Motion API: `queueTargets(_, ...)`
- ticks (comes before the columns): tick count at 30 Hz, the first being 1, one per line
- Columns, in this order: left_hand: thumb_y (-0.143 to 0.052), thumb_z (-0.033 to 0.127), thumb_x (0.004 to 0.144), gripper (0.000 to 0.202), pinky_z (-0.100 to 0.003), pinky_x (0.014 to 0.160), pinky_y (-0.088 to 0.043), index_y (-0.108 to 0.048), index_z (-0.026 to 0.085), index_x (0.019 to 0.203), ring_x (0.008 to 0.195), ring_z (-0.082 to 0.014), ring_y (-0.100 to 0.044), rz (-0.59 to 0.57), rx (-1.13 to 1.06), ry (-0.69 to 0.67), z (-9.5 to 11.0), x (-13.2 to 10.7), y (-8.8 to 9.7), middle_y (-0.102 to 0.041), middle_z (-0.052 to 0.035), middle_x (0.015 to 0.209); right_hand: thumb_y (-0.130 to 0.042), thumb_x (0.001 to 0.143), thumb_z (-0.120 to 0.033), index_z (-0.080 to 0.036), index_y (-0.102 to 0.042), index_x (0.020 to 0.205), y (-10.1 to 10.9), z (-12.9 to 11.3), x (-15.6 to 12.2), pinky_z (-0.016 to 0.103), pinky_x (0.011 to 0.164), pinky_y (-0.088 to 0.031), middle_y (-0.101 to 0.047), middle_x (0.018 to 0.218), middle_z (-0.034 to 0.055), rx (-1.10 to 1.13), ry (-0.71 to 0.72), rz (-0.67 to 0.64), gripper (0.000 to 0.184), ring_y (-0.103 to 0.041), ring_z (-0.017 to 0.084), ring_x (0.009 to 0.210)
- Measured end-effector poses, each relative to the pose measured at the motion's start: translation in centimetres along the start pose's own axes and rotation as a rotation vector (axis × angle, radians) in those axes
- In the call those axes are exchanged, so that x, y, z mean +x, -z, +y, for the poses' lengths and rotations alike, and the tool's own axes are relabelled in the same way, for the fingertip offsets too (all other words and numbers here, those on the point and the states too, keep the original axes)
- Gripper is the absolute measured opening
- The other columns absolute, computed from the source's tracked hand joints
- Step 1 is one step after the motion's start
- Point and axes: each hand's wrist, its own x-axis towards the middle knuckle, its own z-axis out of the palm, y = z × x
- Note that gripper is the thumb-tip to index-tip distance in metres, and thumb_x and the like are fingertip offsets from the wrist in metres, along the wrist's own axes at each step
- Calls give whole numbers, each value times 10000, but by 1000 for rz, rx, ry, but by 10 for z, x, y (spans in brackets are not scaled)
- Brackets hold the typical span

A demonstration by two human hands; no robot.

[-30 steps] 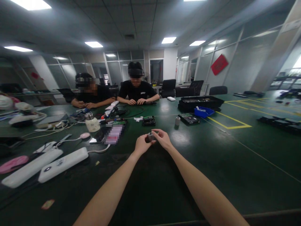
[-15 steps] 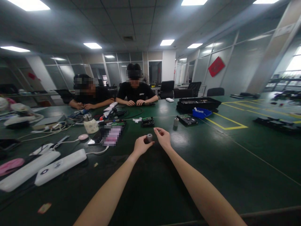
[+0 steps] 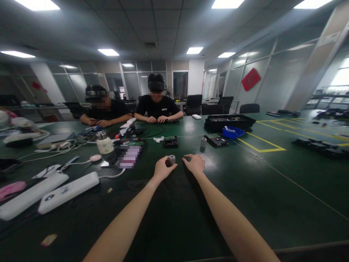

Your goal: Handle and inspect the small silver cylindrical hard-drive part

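Observation:
A small grey metal cylinder (image 3: 171,159) with a hole in its top stands upright at the middle of the green table. My left hand (image 3: 163,169) is closed around its left side, thumb in front and fingers behind, partly hidden. To the right of it, apart from the cylinder, my right hand (image 3: 195,163) hovers low over the table. Its thumb and forefinger form a loose C shape, and I see nothing between them. A second similar cylinder (image 3: 203,142) stands beyond my right hand, beside a hard drive (image 3: 216,140). Another small drive with a green circuit board (image 3: 170,141) lies straight ahead.
A blue tray (image 3: 233,133) and a long black case (image 3: 229,122) lie at the back right. On the left are a cream bottle (image 3: 104,145), a phone (image 3: 131,156), white power strips (image 3: 69,193) and cables. Two people sit across the table.
My right hand has moved right and slightly down, away from the cylinder, and its fingertips have parted. My left hand stays around the cylinder. The view has shifted slightly.

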Motion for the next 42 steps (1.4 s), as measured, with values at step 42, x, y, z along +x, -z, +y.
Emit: queueTargets(42, -643, 316, 859, 195, -333, 701, -532, -633, 145, 951, 733, -153, -644, -62, -18, -68, 4, -2, 1, -670, -11, 842, -497, 883, -303, -229, -608, 903, 7, -29, -18, 241, 690, -432, -544, 858, -8, 423, 479, -15, 135, -543, 134, 680)
